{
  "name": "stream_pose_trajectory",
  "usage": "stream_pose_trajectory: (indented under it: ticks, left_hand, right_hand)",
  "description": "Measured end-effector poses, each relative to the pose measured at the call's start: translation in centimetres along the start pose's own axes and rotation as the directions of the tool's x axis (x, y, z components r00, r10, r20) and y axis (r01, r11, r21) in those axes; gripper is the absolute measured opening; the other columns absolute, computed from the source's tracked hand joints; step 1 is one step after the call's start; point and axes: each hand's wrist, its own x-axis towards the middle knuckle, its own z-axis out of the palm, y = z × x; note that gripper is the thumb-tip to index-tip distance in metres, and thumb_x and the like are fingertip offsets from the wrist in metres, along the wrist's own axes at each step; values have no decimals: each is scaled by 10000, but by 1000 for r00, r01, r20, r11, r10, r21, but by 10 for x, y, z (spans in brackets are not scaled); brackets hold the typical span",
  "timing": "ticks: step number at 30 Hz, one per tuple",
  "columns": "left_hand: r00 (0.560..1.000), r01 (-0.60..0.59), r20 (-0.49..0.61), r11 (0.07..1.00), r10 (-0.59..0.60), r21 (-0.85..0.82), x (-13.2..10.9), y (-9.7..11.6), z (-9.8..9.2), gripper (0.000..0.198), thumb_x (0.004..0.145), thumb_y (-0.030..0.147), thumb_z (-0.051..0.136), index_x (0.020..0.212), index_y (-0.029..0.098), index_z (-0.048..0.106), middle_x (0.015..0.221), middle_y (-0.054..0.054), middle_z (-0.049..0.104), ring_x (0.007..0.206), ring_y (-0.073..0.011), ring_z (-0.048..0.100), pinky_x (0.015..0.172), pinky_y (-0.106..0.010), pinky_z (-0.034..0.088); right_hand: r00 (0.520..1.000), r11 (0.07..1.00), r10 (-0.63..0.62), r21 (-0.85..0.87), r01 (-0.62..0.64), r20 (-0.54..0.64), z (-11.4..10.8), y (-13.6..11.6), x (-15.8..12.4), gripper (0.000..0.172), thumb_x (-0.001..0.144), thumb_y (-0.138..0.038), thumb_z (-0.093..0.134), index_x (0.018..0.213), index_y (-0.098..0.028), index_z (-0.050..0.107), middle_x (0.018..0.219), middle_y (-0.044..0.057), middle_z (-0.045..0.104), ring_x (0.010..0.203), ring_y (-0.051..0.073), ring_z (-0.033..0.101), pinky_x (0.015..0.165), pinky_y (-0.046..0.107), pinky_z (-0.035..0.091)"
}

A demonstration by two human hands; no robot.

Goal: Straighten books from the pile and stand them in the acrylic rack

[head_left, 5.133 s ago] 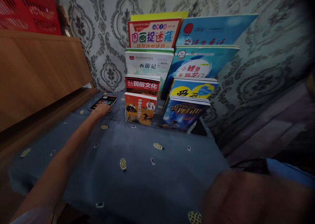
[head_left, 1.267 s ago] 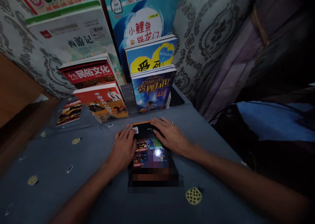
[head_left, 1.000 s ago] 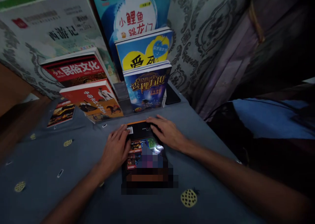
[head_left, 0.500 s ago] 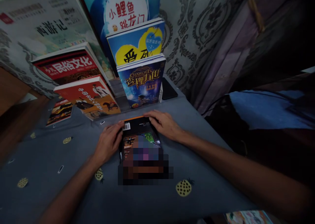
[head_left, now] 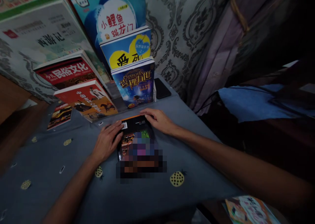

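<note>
A dark book with a barcode and small pictures lies flat on the grey-blue tablecloth; its lower part is hidden by a pixelated patch. My left hand rests on the book's left edge, fingers spread, the tips by the barcode. At the upper right corner lies my right hand, its fingers extended along the edge. Neither hand is wrapped round anything. Just behind the book stands a blue book with gold lettering.
Upright books stand behind: an orange one, a red one, a yellow-and-blue one. A dark flat object lies at the back right. Another book shows beyond the near edge of the cloth.
The camera view has shifted, so the books and both hands appear slightly further left. Both hands stay at the dark book, with little change in their pose.
</note>
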Motion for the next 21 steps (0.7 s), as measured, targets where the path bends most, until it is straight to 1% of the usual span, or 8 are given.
stream_pose_trajectory:
  ticks: [6, 11, 16, 21]
  left_hand:
    - [999, 15, 52, 997, -11, -77, -1, -6, -5, 425, 1052, 371, 343, 1350, 240, 615, 1430, -88, 603, 1340, -267, 558, 1075, -530, 472]
    - [997, -2, 78, 994, 11, -109, -8, -6, -11, 441, 1052, 383, 352, 1407, 239, 570, 1438, -88, 596, 1355, -263, 543, 1115, -527, 447]
    - [995, -46, 88, 993, 56, -109, -17, 0, -16, 412, 1044, 360, 381, 1377, 247, 596, 1418, -88, 614, 1338, -256, 562, 1139, -543, 425]
    - [994, -78, 70, 993, 84, -91, -18, 4, -19, 389, 1037, 343, 404, 1334, 230, 628, 1376, -116, 642, 1300, -269, 596, 1118, -578, 432]
  right_hand:
    - [1000, 1000, 2, -9, -2, -1, 3, 1, -2, 327, 944, -133, 489, 1175, -231, 698, 1166, 48, 753, 1088, 208, 697, 964, 389, 537]
    - [1000, 999, 22, -50, -21, 15, 3, -2, -2, 336, 931, -105, 495, 1190, -187, 693, 1180, 90, 747, 1104, 230, 695, 974, 403, 532]
    - [1000, 996, 16, -90, -14, 20, 3, -4, -2, 326, 938, -109, 494, 1190, -178, 689, 1198, 98, 742, 1134, 241, 687, 1007, 419, 514]
    - [1000, 997, 10, -80, -9, 14, 3, -4, -2, 343, 940, -107, 484, 1192, -209, 692, 1192, 69, 747, 1125, 220, 689, 1007, 416, 518]
